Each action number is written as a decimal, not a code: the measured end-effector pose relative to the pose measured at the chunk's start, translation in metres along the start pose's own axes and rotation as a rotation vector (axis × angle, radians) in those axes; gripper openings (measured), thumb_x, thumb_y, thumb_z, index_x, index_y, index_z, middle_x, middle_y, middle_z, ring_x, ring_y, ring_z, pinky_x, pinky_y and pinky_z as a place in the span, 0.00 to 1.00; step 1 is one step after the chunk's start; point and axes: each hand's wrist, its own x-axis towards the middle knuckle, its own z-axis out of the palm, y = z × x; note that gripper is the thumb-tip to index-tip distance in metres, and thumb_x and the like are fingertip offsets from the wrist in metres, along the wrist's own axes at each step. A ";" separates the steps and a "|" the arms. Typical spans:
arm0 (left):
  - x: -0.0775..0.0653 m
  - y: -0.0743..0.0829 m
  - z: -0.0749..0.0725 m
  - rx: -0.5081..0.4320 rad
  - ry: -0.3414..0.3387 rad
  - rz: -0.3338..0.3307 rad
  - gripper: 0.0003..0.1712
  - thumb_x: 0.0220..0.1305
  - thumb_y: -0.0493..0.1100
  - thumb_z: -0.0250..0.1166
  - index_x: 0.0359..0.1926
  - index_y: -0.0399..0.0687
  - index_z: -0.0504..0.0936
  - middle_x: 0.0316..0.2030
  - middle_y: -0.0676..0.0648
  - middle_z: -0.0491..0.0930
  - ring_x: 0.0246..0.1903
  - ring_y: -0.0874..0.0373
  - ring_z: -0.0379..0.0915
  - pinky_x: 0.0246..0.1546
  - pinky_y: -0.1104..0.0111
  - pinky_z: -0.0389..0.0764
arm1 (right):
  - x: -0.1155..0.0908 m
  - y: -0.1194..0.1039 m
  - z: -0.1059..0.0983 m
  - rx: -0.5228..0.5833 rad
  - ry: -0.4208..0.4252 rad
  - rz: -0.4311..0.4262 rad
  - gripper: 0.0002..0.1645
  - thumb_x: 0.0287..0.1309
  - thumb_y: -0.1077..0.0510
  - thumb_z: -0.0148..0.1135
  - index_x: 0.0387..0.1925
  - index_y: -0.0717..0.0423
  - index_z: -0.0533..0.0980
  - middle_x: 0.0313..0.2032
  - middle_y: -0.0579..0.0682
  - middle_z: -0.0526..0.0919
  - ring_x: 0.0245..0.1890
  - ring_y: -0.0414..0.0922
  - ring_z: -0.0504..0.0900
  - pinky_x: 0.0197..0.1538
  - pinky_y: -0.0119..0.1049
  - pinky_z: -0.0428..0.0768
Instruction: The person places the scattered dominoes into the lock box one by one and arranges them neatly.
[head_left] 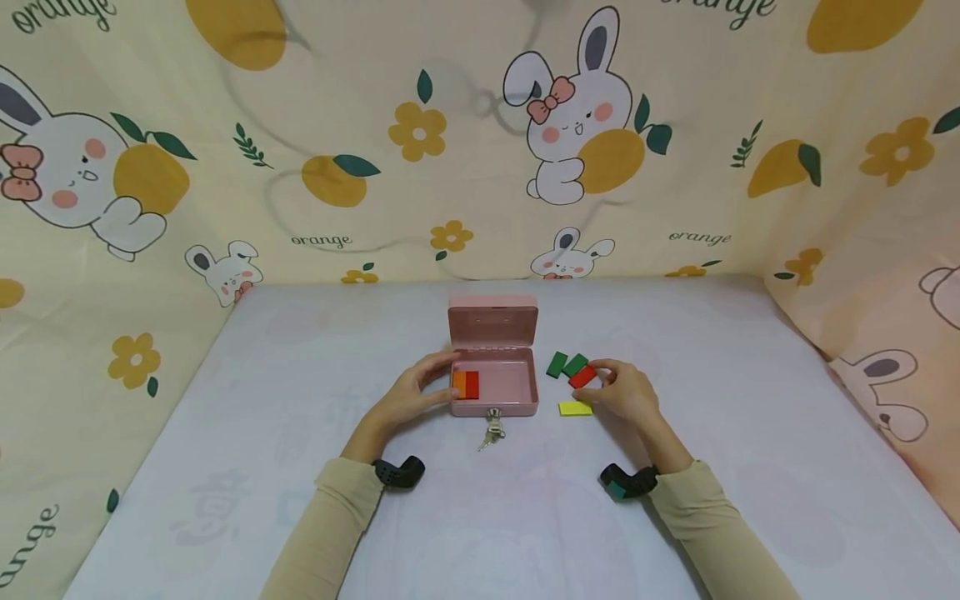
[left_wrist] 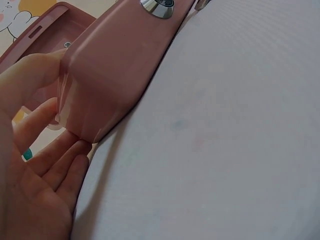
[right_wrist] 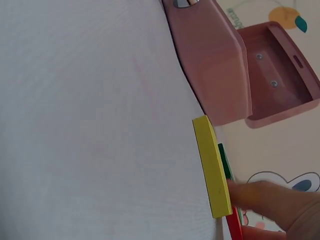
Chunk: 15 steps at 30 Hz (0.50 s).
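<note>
A pink metal cash box (head_left: 495,408) stands with its lid (head_left: 492,325) raised. Inside, against the left wall, lie an orange block (head_left: 459,382) and a red block (head_left: 472,385) side by side. My left hand (head_left: 408,393) grips the box's left end, thumb towards the front and fingers towards the back. To the right of the box, my right hand (head_left: 626,392) pinches another red block (head_left: 582,377) between thumb and fingers. Its thumb is close behind a yellow block (right_wrist: 212,167). Two green blocks (head_left: 557,364) lie just beyond the pinched one.
Keys (head_left: 491,433) hang from the lock at the box's front. A white cloth (head_left: 480,533) covers the table. Behind and at the sides rises a cream curtain (head_left: 465,192) printed with rabbits and oranges. Each wrist wears a black band (head_left: 400,472).
</note>
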 end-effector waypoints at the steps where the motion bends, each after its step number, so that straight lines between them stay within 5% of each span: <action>1: 0.000 0.000 0.000 0.001 -0.001 0.001 0.36 0.61 0.37 0.66 0.69 0.43 0.65 0.73 0.39 0.59 0.72 0.41 0.57 0.75 0.49 0.56 | 0.000 0.000 0.000 -0.001 -0.005 -0.001 0.37 0.50 0.47 0.71 0.61 0.57 0.72 0.27 0.50 0.69 0.29 0.45 0.67 0.27 0.32 0.60; 9: 0.001 -0.002 0.000 0.001 -0.005 0.017 0.35 0.61 0.37 0.66 0.68 0.41 0.65 0.72 0.38 0.59 0.72 0.40 0.57 0.75 0.50 0.56 | 0.003 0.013 -0.010 0.108 -0.113 -0.139 0.33 0.53 0.60 0.66 0.62 0.65 0.70 0.19 0.44 0.63 0.23 0.40 0.63 0.27 0.29 0.59; 15: 0.001 0.000 0.001 -0.011 -0.003 0.015 0.35 0.61 0.35 0.66 0.68 0.40 0.65 0.71 0.38 0.60 0.72 0.40 0.57 0.75 0.50 0.56 | 0.007 0.019 -0.014 0.226 -0.155 -0.140 0.36 0.51 0.61 0.69 0.62 0.66 0.69 0.19 0.42 0.64 0.22 0.37 0.64 0.26 0.28 0.61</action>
